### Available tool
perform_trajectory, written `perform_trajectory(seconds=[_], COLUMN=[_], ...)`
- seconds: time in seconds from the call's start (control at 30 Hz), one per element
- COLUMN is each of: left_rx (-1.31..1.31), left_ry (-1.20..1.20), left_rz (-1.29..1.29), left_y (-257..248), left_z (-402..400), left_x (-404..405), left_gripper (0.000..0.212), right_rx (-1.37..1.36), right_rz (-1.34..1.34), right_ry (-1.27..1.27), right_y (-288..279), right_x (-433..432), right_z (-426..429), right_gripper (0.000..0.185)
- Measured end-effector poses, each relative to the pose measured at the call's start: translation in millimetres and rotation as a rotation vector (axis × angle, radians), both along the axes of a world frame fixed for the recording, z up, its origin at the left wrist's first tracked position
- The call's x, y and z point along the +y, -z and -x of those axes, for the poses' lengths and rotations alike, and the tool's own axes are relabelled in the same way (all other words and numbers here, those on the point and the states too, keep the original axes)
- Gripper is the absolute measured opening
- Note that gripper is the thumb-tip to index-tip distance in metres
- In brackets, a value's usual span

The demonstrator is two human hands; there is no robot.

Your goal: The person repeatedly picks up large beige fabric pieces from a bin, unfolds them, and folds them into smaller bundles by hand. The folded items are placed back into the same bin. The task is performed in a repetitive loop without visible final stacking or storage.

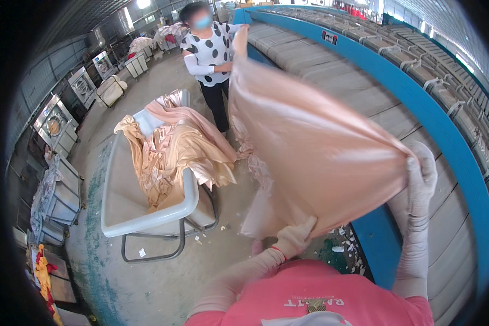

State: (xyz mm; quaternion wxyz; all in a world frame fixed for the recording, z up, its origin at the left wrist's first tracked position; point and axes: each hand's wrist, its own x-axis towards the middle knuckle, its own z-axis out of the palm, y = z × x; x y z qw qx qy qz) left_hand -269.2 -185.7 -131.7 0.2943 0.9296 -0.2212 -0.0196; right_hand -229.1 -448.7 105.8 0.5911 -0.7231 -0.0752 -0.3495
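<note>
A shiny peach satin cloth (309, 163) is stretched between me and a co-worker. My gloved right hand (421, 165) grips its corner above the conveyor bed. Lower down, my gloved left hand (295, 236) has hold of the cloth's near edge, in front of my pink shirt (330, 289). The co-worker (210, 45), in a spotted top and a mask, holds the far end up with both hands. Below, the cloth hangs in folds toward the floor.
A blue-framed flatwork ironer (424, 77) with a belted feed bed (350, 85) runs along my right. To the left stands a plastic laundry cart (110, 195) with heaped satin cloths (175, 150). Washing machines (53, 122) and more carts line the far left. Scraps litter the floor.
</note>
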Motion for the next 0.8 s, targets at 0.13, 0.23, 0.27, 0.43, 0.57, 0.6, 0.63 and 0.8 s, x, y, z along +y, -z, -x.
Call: perform_trajectory(seconds=[0.13, 0.23, 0.27, 0.43, 0.57, 0.6, 0.63, 0.8], left_rx=[0.038, 0.102, 0.142, 0.111, 0.003, -0.022, -0.011, 0.032], left_ry=[0.133, 0.285, 0.344, 0.567, 0.675, 0.722, 0.712, 0.959], left_rz=[-0.149, -0.184, -0.196, -0.126, -0.260, -0.233, -0.232, -0.228], left_y=[-0.9, -12.3, -20.6, -40.0, -59.9, -50.2, -38.2, -43.0], left_z=[3.7, -3.0, -4.9, -25.4, -32.2, -34.1, -34.6, -35.1], left_x=[-26.9, -51.2, -60.5, -127.7, -169.9, -185.2, -187.0, -177.1], left_gripper=[0.048, 0.044, 0.042, 0.042, 0.049, 0.050, 0.051, 0.049], right_rx=[0.212, 0.402, 0.456, 0.616, 0.508, 0.452, 0.425, 0.460], right_rz=[0.109, 0.146, 0.186, 0.784, 1.094, 0.931, 0.754, 1.461], right_ry=[0.083, 0.188, 0.228, 0.805, 0.802, 0.544, 0.241, 0.549], right_y=[53.7, 82.9, 87.2, 71.8, 67.5, 70.9, 88.8, 121.2], right_x=[-135.4, -223.0, -240.9, -252.6, -178.9, -155.9, -124.2, -111.4], right_z=[-16.7, -22.1, -23.9, -9.4, -16.4, -13.3, -26.7, -30.1], right_gripper=[0.033, 0.030, 0.030, 0.032, 0.052, 0.058, 0.066, 0.071])
